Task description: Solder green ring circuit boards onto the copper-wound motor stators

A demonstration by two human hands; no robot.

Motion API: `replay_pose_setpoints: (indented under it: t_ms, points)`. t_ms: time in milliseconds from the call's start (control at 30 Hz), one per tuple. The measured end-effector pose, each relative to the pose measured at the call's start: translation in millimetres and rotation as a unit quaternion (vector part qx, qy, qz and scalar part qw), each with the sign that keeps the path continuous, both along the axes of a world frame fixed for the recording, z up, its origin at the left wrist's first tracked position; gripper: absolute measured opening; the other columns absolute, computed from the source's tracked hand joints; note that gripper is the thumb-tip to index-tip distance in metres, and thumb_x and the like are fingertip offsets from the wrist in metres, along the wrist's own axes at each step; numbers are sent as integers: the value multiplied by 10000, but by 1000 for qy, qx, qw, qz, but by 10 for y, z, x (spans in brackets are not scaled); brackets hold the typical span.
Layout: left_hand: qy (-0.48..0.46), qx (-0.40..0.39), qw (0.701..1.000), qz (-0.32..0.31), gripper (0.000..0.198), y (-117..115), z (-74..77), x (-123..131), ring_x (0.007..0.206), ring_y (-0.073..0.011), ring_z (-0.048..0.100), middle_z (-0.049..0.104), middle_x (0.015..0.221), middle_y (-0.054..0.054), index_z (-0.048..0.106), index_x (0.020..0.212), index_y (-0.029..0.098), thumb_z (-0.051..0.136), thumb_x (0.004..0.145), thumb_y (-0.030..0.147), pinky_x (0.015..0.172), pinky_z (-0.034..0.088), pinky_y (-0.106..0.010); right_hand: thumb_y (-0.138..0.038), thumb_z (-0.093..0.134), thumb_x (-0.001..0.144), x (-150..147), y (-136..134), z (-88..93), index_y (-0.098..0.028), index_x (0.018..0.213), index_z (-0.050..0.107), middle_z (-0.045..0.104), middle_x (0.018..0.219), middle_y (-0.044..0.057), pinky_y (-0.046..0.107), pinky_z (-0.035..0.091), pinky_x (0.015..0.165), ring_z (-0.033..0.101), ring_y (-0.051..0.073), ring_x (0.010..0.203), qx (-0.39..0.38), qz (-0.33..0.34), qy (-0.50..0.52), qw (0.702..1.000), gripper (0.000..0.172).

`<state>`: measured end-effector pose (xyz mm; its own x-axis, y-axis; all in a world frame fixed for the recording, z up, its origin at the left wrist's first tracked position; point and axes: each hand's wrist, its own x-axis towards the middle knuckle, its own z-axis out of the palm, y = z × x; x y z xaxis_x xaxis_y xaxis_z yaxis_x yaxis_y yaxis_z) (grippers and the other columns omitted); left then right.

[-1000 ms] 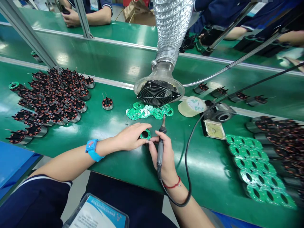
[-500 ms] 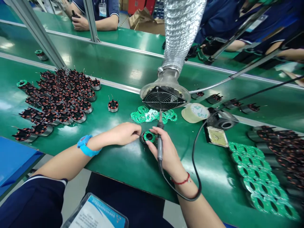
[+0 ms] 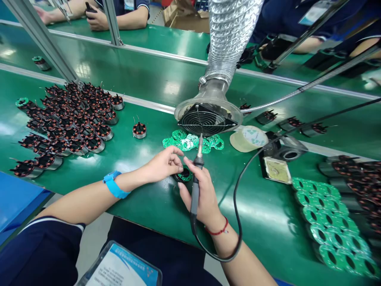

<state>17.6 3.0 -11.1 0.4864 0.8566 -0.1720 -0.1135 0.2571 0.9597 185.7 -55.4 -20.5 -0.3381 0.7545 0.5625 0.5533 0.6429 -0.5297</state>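
Note:
A small motor stator topped with a green ring-shaped circuit board (image 3: pixel 185 174) sits on the green table between my hands. My left hand (image 3: pixel 163 163) is at its upper left edge, with curled fingers and the thumb drawn together; whatever they pinch is too small to make out. In my right hand (image 3: pixel 204 194) is a soldering iron (image 3: pixel 195 195), its tip pointing up and away toward the round fan grille. The thumb and index finger of that hand reach toward the stator's right side. Behind it lies a loose pile of green ring boards (image 3: pixel 193 142).
Wire-wound stators (image 3: pixel 68 123) crowd the left, with one single stator (image 3: pixel 139 130) nearer. A fume hood (image 3: pixel 208 115) hangs in the middle. To the right are a tape roll (image 3: pixel 249 139), a soldering iron stand (image 3: pixel 276 169) and rows of board-topped stators (image 3: pixel 329 218). People sit opposite.
My left hand has lifted slightly and shifted over the stator's upper edge. My right hand has drawn a little off the stator, carrying the soldering iron slightly left and lower.

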Motion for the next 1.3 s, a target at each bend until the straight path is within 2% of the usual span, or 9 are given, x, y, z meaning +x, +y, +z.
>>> replay_pose_setpoints:
  t_ms: [133, 267, 433, 567, 767, 867, 1067, 1300]
  points:
    - [-4, -10, 1000, -26, 423, 11, 10, -20, 656, -79, 579, 582, 701, 75, 419, 1051, 173, 676, 737, 53, 664, 417, -241, -149, 580, 853, 3, -5, 37, -234, 1402, 377, 642, 1225, 108, 496, 474, 928, 546, 285, 1158, 12, -8, -21, 1000, 591]
    - [15, 0, 1000, -10, 405, -10, 42, -32, 637, -67, 547, 581, 700, 76, 414, 1040, 169, 660, 747, 36, 636, 389, -229, -145, 595, 845, 21, -6, 45, -248, 1342, 425, 686, 1063, 80, 466, 492, 862, 580, 268, 1021, 9, -35, -1, 999, 535]
    - [21, 8, 998, -53, 405, -44, 88, -31, 636, -68, 537, 574, 704, 76, 409, 1057, 173, 638, 760, 20, 622, 390, -231, -132, 566, 846, 10, -7, 58, -231, 1370, 406, 628, 1241, 123, 492, 483, 928, 561, 281, 1148, 12, -19, 7, 1000, 556]
    - [-10, -27, 997, -72, 426, -51, 83, -35, 683, -77, 577, 580, 735, 64, 394, 1104, 172, 635, 782, 31, 677, 423, -247, -117, 552, 845, 5, -7, 43, -236, 1348, 422, 667, 1150, 103, 493, 489, 907, 581, 277, 1112, 13, -15, -10, 1000, 533]
    - [0, -26, 997, -75, 473, -39, 74, -28, 672, -78, 582, 585, 728, 63, 376, 1132, 170, 636, 767, 18, 674, 428, -248, -97, 541, 834, -10, -9, 22, -251, 1368, 381, 643, 1188, 108, 504, 487, 940, 569, 270, 1163, -15, 9, 33, 999, 579]
    - [20, -15, 996, -80, 521, -45, 94, -28, 650, -76, 560, 557, 701, 82, 370, 1161, 170, 644, 747, 9, 651, 413, -244, -97, 542, 825, -15, 0, 22, -254, 1334, 416, 657, 1123, 96, 496, 501, 904, 576, 270, 1116, -9, 6, 30, 999, 548]
    - [79, 37, 996, -36, 430, -63, 124, -53, 632, -84, 519, 552, 682, 80, 385, 1108, 174, 619, 770, 50, 635, 386, -249, -107, 565, 835, 16, 12, 28, -226, 1317, 437, 705, 1010, 75, 447, 506, 839, 587, 246, 960, 12, -38, 28, 999, 513]
    - [104, 91, 990, -9, 350, -68, 118, -48, 622, -90, 487, 506, 664, 89, 400, 994, 188, 512, 728, -9, 643, 369, -252, -83, 542, 874, 44, -5, 76, -235, 1330, 471, 756, 940, 40, 422, 511, 844, 659, 226, 897, 34, -29, 7, 999, 487]
